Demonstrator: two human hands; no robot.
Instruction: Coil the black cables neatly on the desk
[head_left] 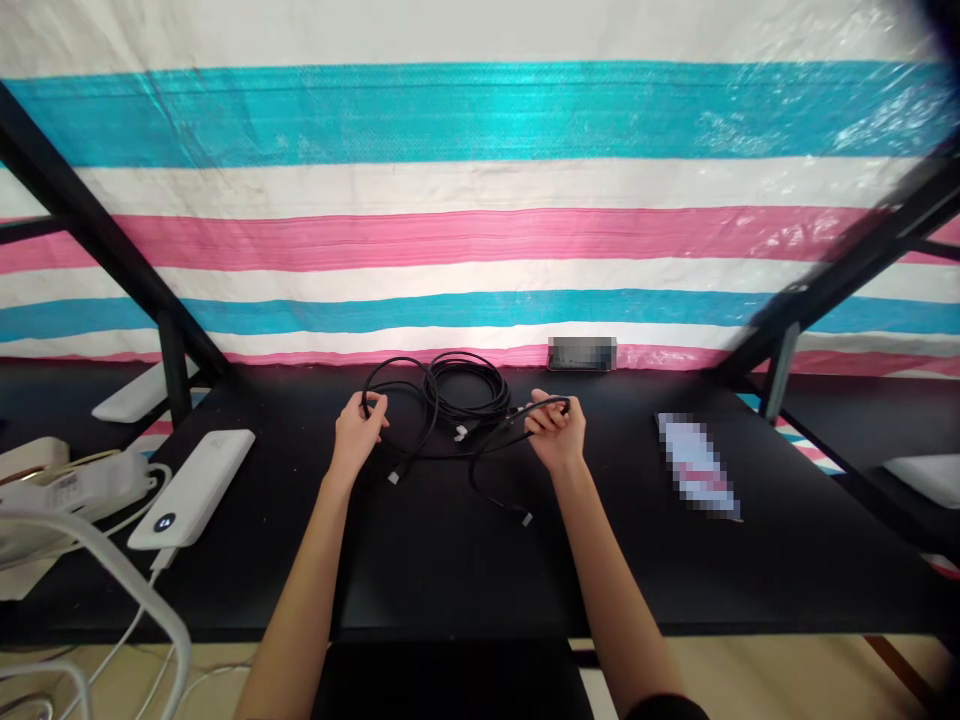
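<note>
A black cable runs in loose loops between my two hands, just over the dark tabletop. My left hand is closed around one loop of it. On the other side, my right hand grips a bend of the cable between thumb and fingers. One connector end hangs near my left hand, and another connector end lies below my right hand. Behind the held stretch sits a coiled black cable with a pale plug at its front; whether it joins the held cable I cannot tell.
A white power bank with a cord plugged in lies at the left, beside a white power strip. A blurred-out phone-like object is at the right, another dark one at the back. Black metal struts flank the table.
</note>
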